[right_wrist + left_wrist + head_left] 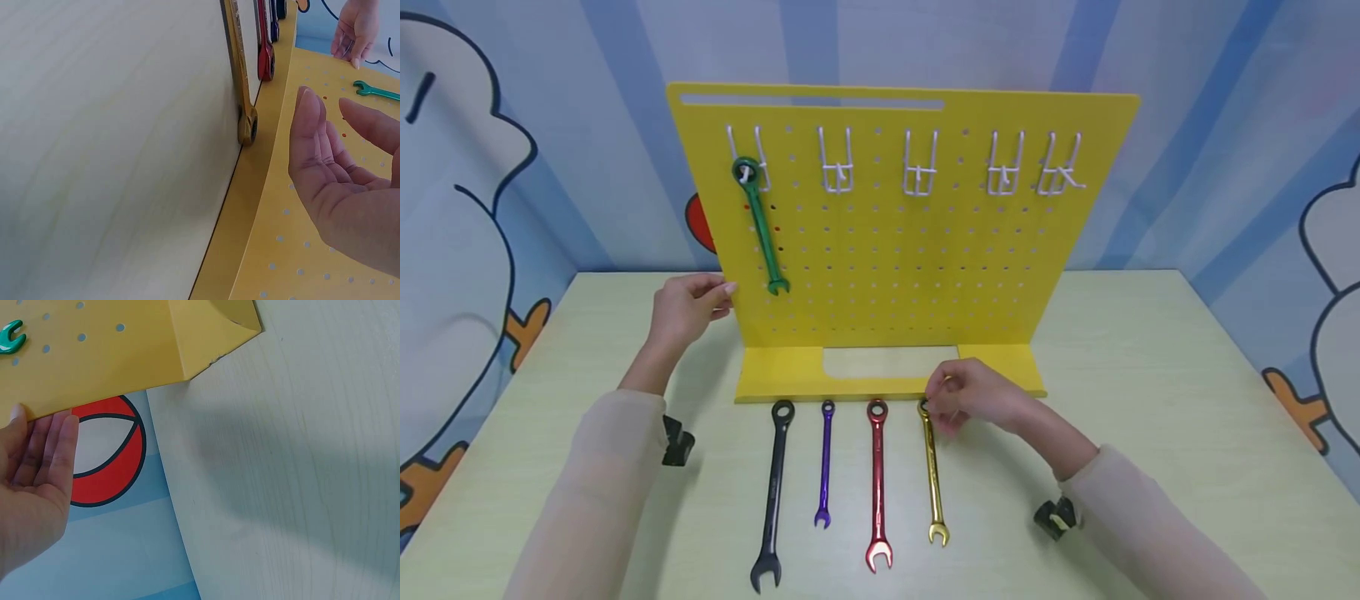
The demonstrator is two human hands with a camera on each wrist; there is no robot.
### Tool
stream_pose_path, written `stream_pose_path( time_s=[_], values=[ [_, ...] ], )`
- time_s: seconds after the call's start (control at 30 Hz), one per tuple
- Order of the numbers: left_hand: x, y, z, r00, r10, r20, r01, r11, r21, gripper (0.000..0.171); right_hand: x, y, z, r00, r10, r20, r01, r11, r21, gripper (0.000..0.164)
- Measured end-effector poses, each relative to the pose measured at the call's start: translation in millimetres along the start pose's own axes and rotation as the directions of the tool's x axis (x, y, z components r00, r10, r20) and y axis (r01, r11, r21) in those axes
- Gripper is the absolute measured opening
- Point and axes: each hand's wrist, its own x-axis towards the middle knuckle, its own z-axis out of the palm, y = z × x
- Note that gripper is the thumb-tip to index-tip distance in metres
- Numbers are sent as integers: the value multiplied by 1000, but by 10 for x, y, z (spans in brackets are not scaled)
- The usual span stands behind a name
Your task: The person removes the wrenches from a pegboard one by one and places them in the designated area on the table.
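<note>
A yellow pegboard (902,250) stands upright on its base. At its left edge my left hand (688,310) pinches the board, the thumb in front and the fingers (53,450) behind in the left wrist view. A green combination wrench (762,229) hangs by its ring end from the far-left hook. My right hand (973,396) hovers over the ring end of a gold wrench (932,475), thumb and fingers bent but apart in the right wrist view, with nothing between them. To the left lie a red wrench (877,483), a purple wrench (825,467) and a black wrench (772,492).
Several white wire hooks, such as the middle hook (919,167), line the board's upper part without tools on them. The base (782,375) has a cutout in its middle. Behind the pale wooden table (1150,400) is a blue striped backdrop (880,42) with cartoon figures.
</note>
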Motion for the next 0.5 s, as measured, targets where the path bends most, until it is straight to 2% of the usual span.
stream_pose_path(
  time_s=[0.17, 0.33, 0.4, 0.5],
  values=[
    [-27, 33, 1, 1000, -2, -8, 2, 1000, -3, 49, 51, -87, 7, 1000, -20, -6, 20, 1000, -8, 16],
    [-387, 467, -41, 1000, 2, 15, -2, 999, 47, 41, 123, -168, 30, 999, -32, 0, 32, 999, 21, 22],
    [-501, 591, -49, 1000, 4, 19, -6, 997, 73, 39, 156, -204, 42, 999, -33, 7, 33, 999, 40, 23],
    [-474, 561, -49, 1000, 14, 17, -15, 998, 61, 41, 207, -267, 56, 999, -40, 12, 39, 998, 44, 26]
  ],
)
